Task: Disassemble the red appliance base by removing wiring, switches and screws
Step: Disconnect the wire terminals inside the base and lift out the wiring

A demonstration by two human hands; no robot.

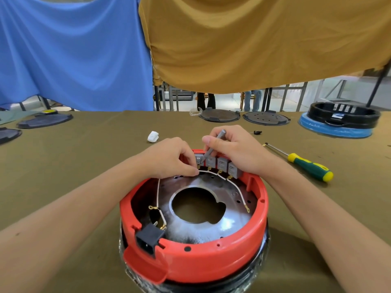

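The red appliance base stands upside down in front of me on the olive cloth. Several grey switches line its far inner wall, linked by a white wire with brass terminals. A black power socket sits in the near left wall. My left hand pinches the white wire at the leftmost switch. My right hand grips a thin grey metal tool, its tip down at the leftmost switch.
A green and yellow screwdriver lies to the right of the base. A white wad and a small black part lie beyond it. Dark round plates and a black base on a blue ring line the far edge.
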